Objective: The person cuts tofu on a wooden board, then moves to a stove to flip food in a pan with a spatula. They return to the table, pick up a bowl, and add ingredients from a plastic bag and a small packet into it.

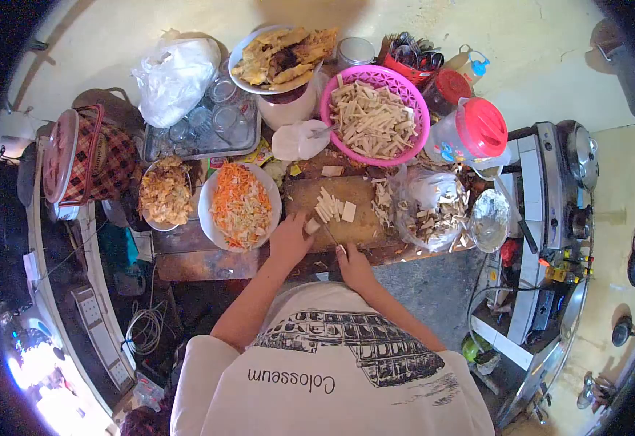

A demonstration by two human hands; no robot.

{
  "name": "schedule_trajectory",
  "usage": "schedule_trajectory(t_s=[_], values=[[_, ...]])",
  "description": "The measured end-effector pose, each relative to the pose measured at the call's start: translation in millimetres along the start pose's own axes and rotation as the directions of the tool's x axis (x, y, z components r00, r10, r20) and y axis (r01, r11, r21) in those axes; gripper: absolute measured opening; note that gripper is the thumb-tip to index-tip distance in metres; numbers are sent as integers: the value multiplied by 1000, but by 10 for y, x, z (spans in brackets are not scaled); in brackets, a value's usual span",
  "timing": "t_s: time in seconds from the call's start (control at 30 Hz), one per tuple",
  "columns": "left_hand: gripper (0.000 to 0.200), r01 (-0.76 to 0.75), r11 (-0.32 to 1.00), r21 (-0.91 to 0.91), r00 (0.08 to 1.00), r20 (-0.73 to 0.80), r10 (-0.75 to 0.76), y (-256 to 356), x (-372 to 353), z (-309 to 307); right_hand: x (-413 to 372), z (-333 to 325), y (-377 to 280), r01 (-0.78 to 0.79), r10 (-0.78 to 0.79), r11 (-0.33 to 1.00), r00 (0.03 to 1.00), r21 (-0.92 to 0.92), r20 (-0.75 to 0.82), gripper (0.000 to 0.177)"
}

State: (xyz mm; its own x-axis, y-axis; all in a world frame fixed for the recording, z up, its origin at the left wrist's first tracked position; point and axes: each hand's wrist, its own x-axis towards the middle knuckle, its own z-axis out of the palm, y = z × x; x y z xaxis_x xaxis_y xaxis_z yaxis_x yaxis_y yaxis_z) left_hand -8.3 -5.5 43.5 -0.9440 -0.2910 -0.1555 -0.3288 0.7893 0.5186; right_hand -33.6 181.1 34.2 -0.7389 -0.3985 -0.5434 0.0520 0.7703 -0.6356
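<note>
My left hand (291, 237) is closed on a small pale block (311, 227) at the near-left part of the wooden cutting board (372, 227). Closed around a knife's handle, my right hand (354, 263) is at the board's near edge. The thin knife blade (329, 232) points up and left, beside the block. Farther up the board lie cut pale sticks (327, 205) and a flat pale slice (348, 211). Another pale piece (332, 171) is at the far edge. Trimmings (383, 200) lie along the right side.
A plate of shredded carrot mix (241, 207) and a bowl of fried food (166, 192) stand left. Behind the board is a pink basket (426, 120) of pale sticks. Right are a plastic bag (423, 189) with scraps, a metal bowl (490, 218) and a red-lidded pitcher (481, 127).
</note>
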Motion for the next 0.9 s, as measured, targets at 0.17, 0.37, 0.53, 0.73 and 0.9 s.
schedule_trajectory(t_s=[0.17, 0.37, 0.53, 0.73, 0.9], values=[[51, -97, 995, -18, 995, 15, 97, -180, 7, 127, -5, 3, 46, 40, -39, 999, 999, 23, -27, 42], [51, -67, 996, 54, 982, 181, 56, -28, 96, -70, -72, -80, -10, 48, -42, 997, 995, 62, -86, 41], [48, -124, 989, 76, 973, 205, 107, 13, 152, -107, -39, -73, 48, 31, -16, 992, 993, 122, -119, 40], [34, -87, 994, -65, 991, 94, 93, -111, 153, -2, -23, -53, 113, 32, -10, 989, 988, 146, -152, 42], [29, 34, 987, -154, 995, -91, -49, -75, 62, -170, -22, -51, 122, 48, -33, 989, 994, 140, -103, 40]])
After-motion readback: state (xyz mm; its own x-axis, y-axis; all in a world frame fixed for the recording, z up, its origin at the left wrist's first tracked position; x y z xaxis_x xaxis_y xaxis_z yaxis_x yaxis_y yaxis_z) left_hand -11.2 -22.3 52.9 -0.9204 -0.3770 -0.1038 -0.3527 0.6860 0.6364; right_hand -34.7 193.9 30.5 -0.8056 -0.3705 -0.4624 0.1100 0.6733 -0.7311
